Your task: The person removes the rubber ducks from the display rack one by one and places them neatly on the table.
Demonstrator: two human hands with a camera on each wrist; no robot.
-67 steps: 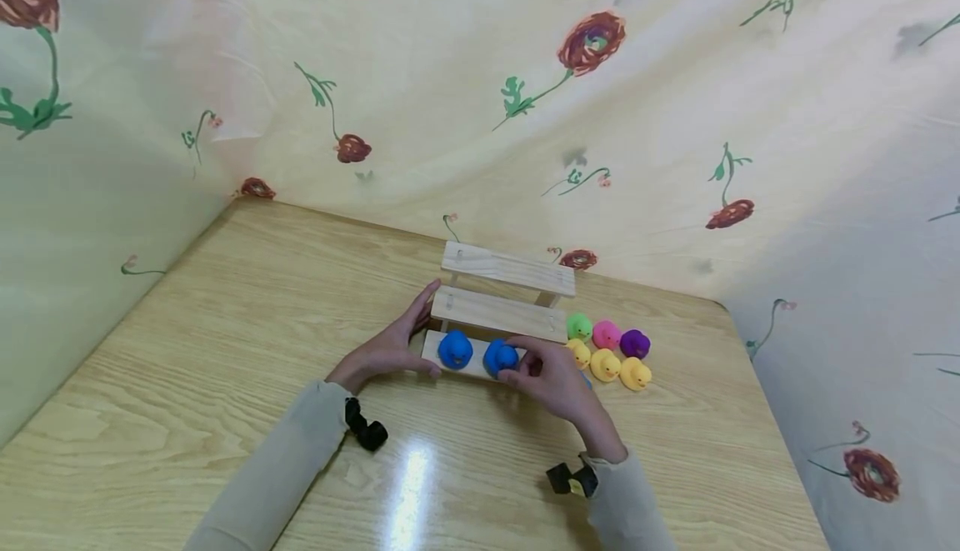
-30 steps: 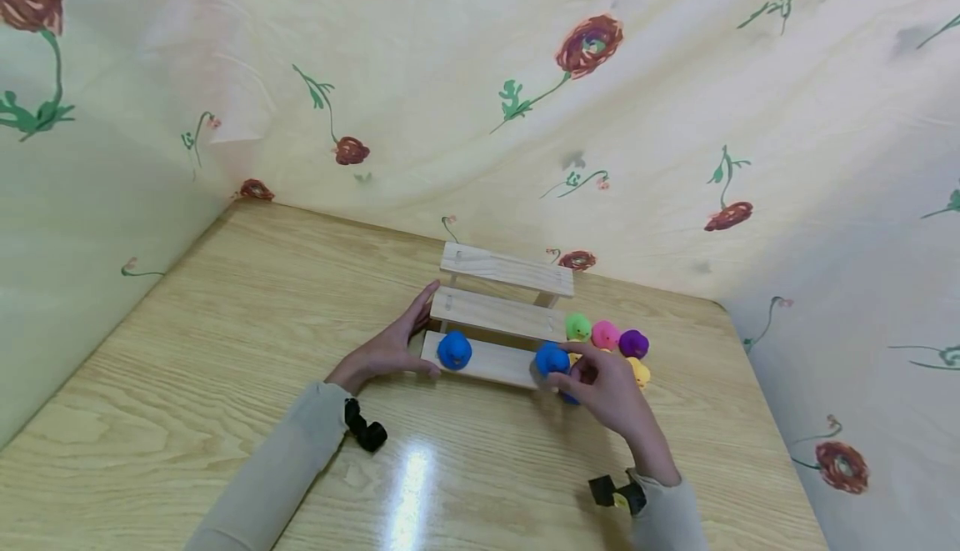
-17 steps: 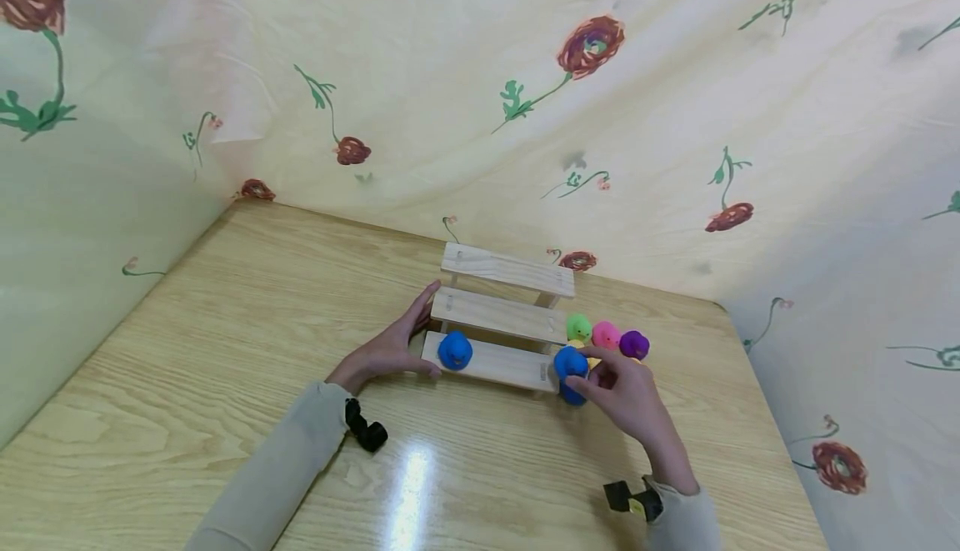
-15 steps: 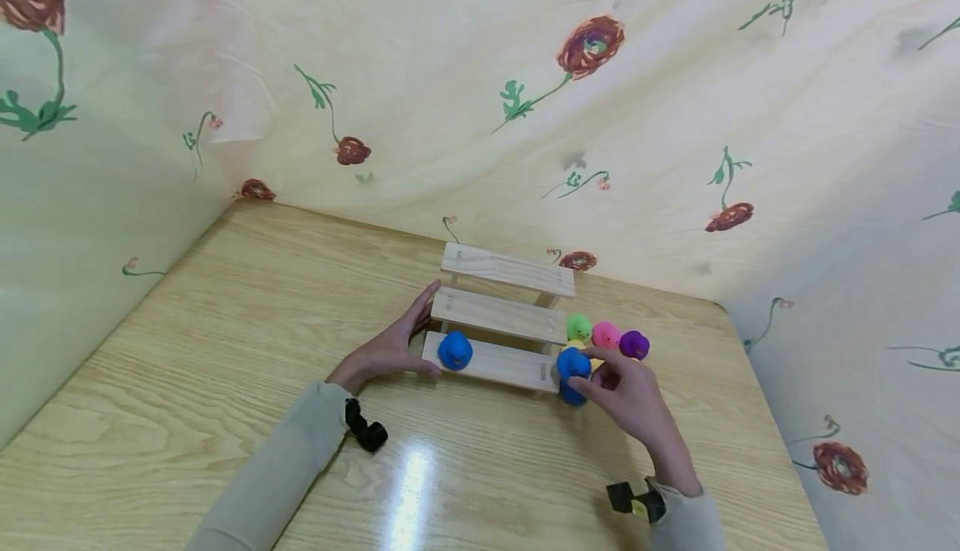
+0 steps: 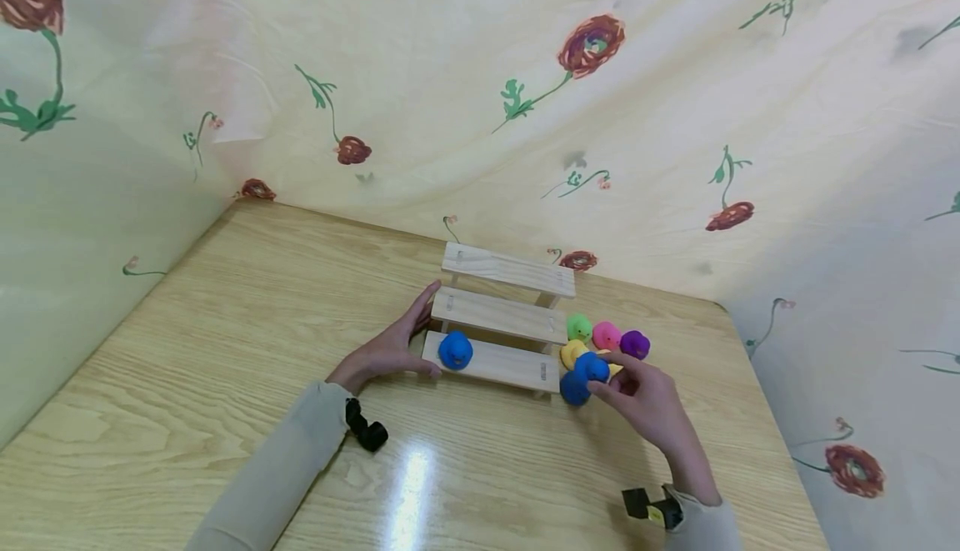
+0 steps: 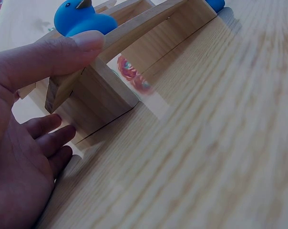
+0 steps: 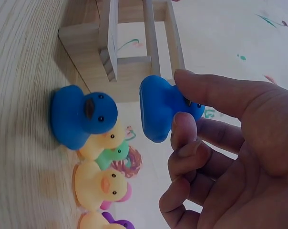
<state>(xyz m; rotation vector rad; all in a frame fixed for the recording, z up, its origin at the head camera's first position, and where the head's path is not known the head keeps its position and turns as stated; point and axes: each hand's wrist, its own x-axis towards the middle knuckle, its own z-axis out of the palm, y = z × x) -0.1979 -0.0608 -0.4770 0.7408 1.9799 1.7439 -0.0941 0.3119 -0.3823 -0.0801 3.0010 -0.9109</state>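
My right hand [image 5: 651, 401] pinches a blue rubber duck [image 5: 592, 367] between thumb and fingers, off the tabletop. In the right wrist view this duck [image 7: 158, 107] hangs tilted, its flat base facing away from the palm. Beneath it a second blue duck [image 5: 573, 389] sits on the table, just past the right end of a three-tier wooden stand [image 5: 498, 314]. A third blue duck [image 5: 454, 351] stands near the left end of the lowest tier. My left hand [image 5: 386, 353] lies against the stand's left end, its straight thumb touching the lowest board and its fingers loosely beside the side panel.
Behind the right hand are yellow ducks [image 7: 101, 186], partly covered in the head view. Green [image 5: 579, 328], pink [image 5: 606, 335] and purple [image 5: 635, 344] ducks form a row behind those. Flowered cloth [image 5: 450, 117] hangs along the table's back and sides.
My right hand has lifted the second blue duck off the lowest tier and carried it right, past the stand's end and over the duck on the table. The left hand has stayed in place.
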